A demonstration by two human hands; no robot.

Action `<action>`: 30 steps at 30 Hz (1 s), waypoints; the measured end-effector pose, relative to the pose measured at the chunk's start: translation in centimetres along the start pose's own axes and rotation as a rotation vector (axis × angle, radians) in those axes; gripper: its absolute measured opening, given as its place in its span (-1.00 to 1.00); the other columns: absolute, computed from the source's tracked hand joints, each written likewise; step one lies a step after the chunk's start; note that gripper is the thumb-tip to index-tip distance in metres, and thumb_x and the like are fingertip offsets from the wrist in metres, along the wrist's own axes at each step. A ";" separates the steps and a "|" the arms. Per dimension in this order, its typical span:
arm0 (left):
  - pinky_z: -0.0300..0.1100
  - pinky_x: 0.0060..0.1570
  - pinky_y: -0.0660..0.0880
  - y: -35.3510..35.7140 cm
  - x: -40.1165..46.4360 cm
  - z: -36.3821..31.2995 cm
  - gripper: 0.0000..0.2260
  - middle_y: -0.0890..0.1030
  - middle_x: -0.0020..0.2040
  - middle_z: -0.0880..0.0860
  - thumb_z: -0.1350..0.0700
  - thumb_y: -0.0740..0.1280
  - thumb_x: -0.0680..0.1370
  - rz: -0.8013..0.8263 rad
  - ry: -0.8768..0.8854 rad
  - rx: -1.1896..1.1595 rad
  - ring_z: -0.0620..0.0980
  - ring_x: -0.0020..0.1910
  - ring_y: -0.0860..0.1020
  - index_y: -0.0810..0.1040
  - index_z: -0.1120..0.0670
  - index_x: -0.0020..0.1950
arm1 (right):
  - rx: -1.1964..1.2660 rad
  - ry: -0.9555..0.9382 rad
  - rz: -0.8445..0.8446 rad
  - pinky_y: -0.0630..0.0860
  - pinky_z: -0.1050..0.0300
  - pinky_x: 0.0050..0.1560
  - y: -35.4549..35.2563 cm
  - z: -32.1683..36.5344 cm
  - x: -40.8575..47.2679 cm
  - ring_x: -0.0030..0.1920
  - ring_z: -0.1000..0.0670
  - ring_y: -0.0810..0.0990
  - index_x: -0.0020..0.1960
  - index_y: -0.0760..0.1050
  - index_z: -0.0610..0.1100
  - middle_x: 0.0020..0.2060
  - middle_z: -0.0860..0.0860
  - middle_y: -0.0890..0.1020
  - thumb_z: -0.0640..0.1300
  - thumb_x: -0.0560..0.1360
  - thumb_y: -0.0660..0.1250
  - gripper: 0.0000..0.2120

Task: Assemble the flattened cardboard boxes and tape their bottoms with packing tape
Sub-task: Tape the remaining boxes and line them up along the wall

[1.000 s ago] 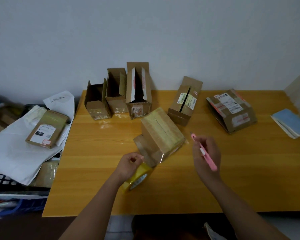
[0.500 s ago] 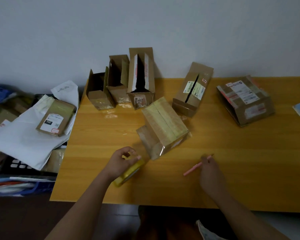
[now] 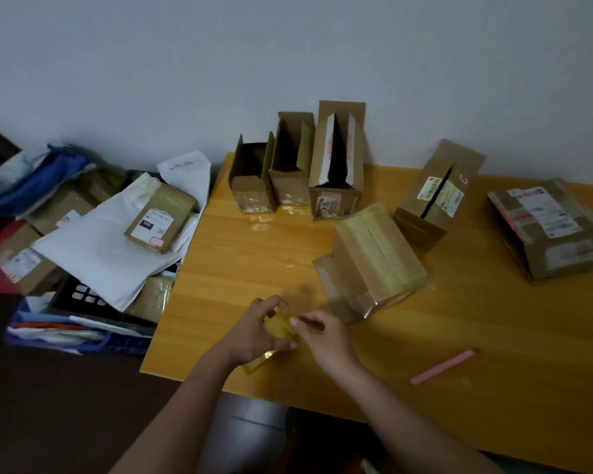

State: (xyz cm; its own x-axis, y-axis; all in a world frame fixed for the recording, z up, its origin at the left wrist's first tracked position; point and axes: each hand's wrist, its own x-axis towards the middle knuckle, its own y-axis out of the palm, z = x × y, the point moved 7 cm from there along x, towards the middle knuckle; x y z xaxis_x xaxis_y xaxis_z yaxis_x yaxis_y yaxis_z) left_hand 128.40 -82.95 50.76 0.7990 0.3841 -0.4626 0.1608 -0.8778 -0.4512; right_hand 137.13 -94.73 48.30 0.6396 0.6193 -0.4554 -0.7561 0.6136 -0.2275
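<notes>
Head view: near the tabletop's front edge our left hand (image 3: 254, 331) grips tape (image 3: 279, 325), right hand (image 3: 322, 331) pinching its end to peel.

Two bare forearms, no sleeves anywhere along their visible length. No watch, bracelet or band at either wrist. Left hand (image 3: 259, 331) and right hand (image 3: 322, 338) ungloved, no rings visible on the fingers that show. Fingernails short and plain where visible, one pale nail catching the light on the right hand. Forearms slender, widening toward the elbows at the lower edge of the view. Upper arms and clothing out of view; lighting dim, fine detail soft.
</notes>
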 end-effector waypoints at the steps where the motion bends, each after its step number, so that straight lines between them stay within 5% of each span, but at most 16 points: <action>1: -0.57 -0.14 0.30 -0.5 -0.3 0.3 -0.57 0.38 0.11 0.13 0.13 0.60 0.34 -0.002 0.001 0.014 -0.07 0.06 0.37 0.42 -0.12 0.00 | 0.019 -0.012 -0.003 0.47 0.26 -0.07 0.7 0.2 0.3 -0.16 0.14 0.60 -0.15 0.59 -0.06 -0.23 0.08 0.64 -0.14 0.45 0.49 -0.92; 4: -0.56 -0.11 0.27 -2.0 -0.9 1.3 -0.57 0.37 0.10 0.14 0.14 0.60 0.33 -0.017 0.020 0.049 -0.04 0.08 0.38 0.44 -0.05 0.05 | 0.016 0.013 0.010 0.45 0.25 -0.12 2.6 0.6 0.9 -0.20 0.16 0.57 -0.19 0.52 -0.07 -0.25 0.08 0.61 -0.18 0.44 0.50 -0.85; 9: -0.55 -0.08 0.26 -4.4 -2.1 3.4 -0.55 0.37 0.11 0.10 0.15 0.58 0.35 -0.049 0.036 -0.004 -0.21 0.06 0.35 0.41 -0.15 0.04 | 0.134 0.115 0.213 0.46 0.21 0.17 7.3 0.4 1.9 0.20 0.01 0.54 0.30 0.47 -0.19 0.19 -0.04 0.57 -0.13 0.48 0.46 -0.57; 13: -0.58 -0.02 0.25 -6.0 -2.7 4.8 -0.53 0.37 0.08 0.02 0.18 0.57 0.36 -0.069 0.037 -0.045 -0.12 0.12 0.36 0.42 -0.16 0.07 | 0.190 0.095 0.292 0.48 0.16 0.21 9.2 1.6 2.6 0.23 -0.01 0.54 0.24 0.51 -0.08 0.20 -0.05 0.59 -0.18 0.49 0.45 -0.66; 16: -0.61 0.01 0.23 -6.5 -2.6 5.5 -0.51 0.34 0.15 0.09 0.18 0.56 0.37 -0.044 0.021 -0.060 -0.06 0.18 0.35 0.41 -0.19 0.12 | 0.168 0.131 0.347 0.48 0.20 0.04 9.7 2.3 3.0 0.12 0.05 0.55 0.12 0.54 -0.01 0.09 0.03 0.60 -0.18 0.50 0.43 -0.78; 22: -0.62 -0.03 0.25 -6.6 -2.1 5.7 -0.52 0.27 0.10 0.04 0.19 0.54 0.40 0.027 0.002 -0.081 -0.19 0.12 0.32 0.42 -0.20 0.14 | 0.143 0.204 0.393 0.43 0.12 0.00 9.1 2.4 3.7 -0.08 0.07 0.48 -0.08 0.52 -0.05 -0.15 0.02 0.54 -0.17 0.54 0.38 -0.94; 26: -0.63 -0.03 0.26 -6.8 -1.9 5.6 -0.54 0.26 0.11 0.07 0.22 0.52 0.41 0.036 -0.007 -0.088 -0.08 0.16 0.31 0.42 -0.15 0.16 | 0.116 0.203 0.430 0.50 0.02 0.18 9.2 2.8 3.9 0.05 0.09 0.53 0.06 0.52 0.02 0.04 0.04 0.56 -0.11 0.60 0.30 -0.93; 30: -0.64 -0.04 0.25 -6.9 -1.9 5.4 -0.54 0.27 0.14 0.11 0.21 0.52 0.42 0.062 -0.005 -0.075 -0.05 0.17 0.32 0.42 -0.13 0.18 | 0.072 0.160 0.462 0.50 0.06 0.15 8.9 2.6 4.3 0.08 0.07 0.50 0.07 0.53 0.01 0.06 0.03 0.55 -0.14 0.61 0.27 -0.90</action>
State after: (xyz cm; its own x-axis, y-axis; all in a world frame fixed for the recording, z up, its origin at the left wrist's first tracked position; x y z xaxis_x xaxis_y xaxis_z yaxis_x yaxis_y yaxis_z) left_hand 122.61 -76.13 50.64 0.8057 0.3300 -0.4919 0.1544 -0.9187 -0.3634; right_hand 133.51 -85.32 46.57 0.2061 0.7549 -0.6226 -0.9404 0.3287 0.0872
